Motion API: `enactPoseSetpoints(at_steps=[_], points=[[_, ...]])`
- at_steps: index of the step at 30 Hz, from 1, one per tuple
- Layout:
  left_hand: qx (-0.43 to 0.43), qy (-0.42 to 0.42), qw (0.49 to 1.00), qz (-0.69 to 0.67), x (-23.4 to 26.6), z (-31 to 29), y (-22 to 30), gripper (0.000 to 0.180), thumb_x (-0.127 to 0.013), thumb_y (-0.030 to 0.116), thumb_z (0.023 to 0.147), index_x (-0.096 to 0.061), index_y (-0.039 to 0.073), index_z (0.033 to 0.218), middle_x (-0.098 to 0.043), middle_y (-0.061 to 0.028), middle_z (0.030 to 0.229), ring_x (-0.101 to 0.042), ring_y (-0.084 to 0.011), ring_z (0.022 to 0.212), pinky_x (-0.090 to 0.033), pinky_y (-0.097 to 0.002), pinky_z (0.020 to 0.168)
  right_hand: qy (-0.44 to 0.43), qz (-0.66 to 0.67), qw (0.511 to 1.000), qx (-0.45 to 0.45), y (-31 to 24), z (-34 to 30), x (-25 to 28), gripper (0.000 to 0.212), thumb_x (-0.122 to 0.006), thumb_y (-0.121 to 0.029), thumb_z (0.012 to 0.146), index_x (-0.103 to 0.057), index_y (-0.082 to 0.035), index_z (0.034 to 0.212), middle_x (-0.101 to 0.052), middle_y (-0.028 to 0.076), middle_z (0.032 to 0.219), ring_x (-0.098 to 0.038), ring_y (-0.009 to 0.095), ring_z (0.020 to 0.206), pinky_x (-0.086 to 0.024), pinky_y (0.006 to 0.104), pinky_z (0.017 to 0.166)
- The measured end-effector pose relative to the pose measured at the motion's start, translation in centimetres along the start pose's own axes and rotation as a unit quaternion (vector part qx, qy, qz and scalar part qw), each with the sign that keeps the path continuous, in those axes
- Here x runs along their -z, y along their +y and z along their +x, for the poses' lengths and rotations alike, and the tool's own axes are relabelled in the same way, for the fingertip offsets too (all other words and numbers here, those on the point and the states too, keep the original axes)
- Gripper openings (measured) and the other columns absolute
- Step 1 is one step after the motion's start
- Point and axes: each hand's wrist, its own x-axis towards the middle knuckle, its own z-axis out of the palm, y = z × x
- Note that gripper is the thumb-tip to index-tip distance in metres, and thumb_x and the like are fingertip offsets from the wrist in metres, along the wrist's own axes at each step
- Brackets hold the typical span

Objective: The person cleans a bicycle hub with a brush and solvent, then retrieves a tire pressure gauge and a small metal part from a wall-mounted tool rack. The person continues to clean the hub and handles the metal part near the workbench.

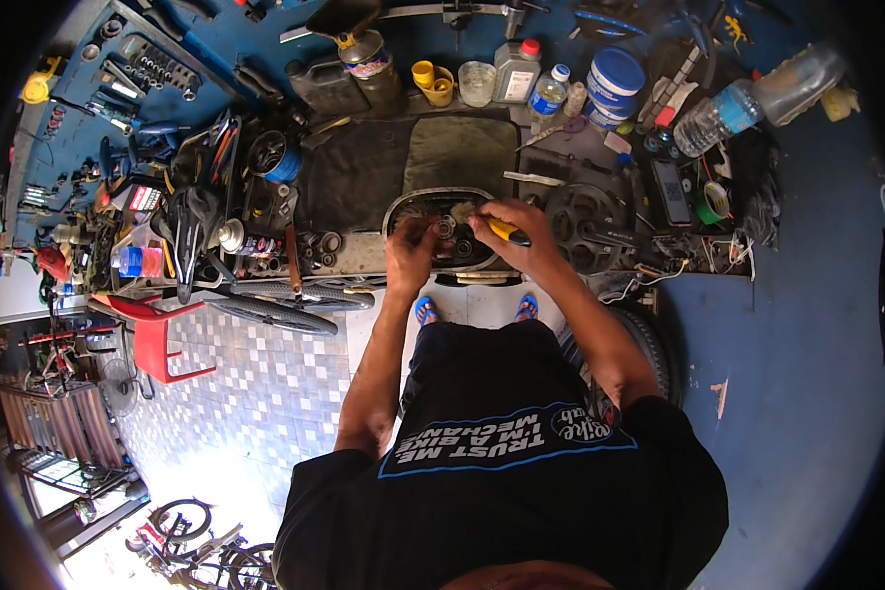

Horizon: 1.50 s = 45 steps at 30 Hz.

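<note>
Both hands work over an oval metal tray [390,208] at the bench's near edge. My left hand [410,258] is closed in a pinch on a small round metal part [445,227], which looks like a bearing or ring. In my right hand [523,254] is a brush [509,232] with a yellow and black handle. Its pale tan tip reaches toward the metal part, but I cannot tell whether they touch. Dark parts lie in the tray, partly hidden by the hands. Behind it is a dark, stained mat [462,152].
To the right lie a crankset [585,221] and a phone [672,192]. Bottles, a blue and white tub [615,84] and a grey jug [516,71] line the back. Left are a saddle [185,231], a spray can [246,239] and loose metal rings. A red chair [162,339] stands below.
</note>
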Motion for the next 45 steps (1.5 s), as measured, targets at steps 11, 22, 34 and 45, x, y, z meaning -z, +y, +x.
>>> enactPoseSetpoints(at_steps=[11, 22, 34, 45], points=[[-0.062, 0.008, 0.988, 0.142, -0.6, -0.5, 1.5, 0.027, -0.065, 0.015, 0.106, -0.076, -0.006, 0.117, -0.079, -0.0139, 0.084, -0.079, -0.0182, 0.074, -0.06, -0.0313, 0.068, -0.118, -0.085, 0.988, 0.051, -1.9, 0.3, 1.6, 0.02, -0.083, -0.022, 0.093, -0.075, -0.004, 0.097, -0.071, 0.012, 0.087, -0.069, 0.032, 0.083, -0.054, 0.0414, 0.072], [-0.057, 0.026, 0.988, 0.142, -0.4, 0.0, 0.3, 0.029, -0.065, 0.02, 0.106, -0.077, -0.006, 0.113, -0.078, -0.0146, 0.08, -0.077, -0.0186, 0.07, -0.059, -0.0326, 0.067, -0.118, -0.101, 0.986, 0.056, -1.9, 0.1, 1.4, 0.019, -0.084, -0.021, 0.091, -0.078, -0.006, 0.099, -0.072, 0.012, 0.089, -0.069, 0.032, 0.083, -0.055, 0.0428, 0.073], [-0.025, 0.007, 0.99, 0.136, -0.9, -0.6, 1.3, 0.027, -0.063, 0.016, 0.108, -0.075, -0.006, 0.118, -0.079, -0.0128, 0.082, -0.077, -0.0164, 0.073, -0.06, -0.0307, 0.065, -0.096, -0.103, 0.988, 0.055, -1.3, -0.5, 1.4, 0.021, -0.085, -0.022, 0.091, -0.078, -0.006, 0.102, -0.075, 0.012, 0.092, -0.072, 0.034, 0.084, -0.057, 0.041, 0.075], [-0.022, -0.059, 0.997, -0.055, -1.0, -0.9, 0.5, 0.029, -0.062, 0.008, 0.108, -0.068, -0.003, 0.135, -0.071, -0.0123, 0.123, -0.074, -0.0215, 0.103, -0.063, -0.0342, 0.087, -0.131, -0.019, 0.982, -0.131, 3.1, -3.8, 0.4, 0.029, -0.075, -0.033, 0.1, -0.074, -0.006, 0.112, -0.077, 0.02, 0.101, -0.076, 0.038, 0.096, -0.058, 0.0415, 0.08]])
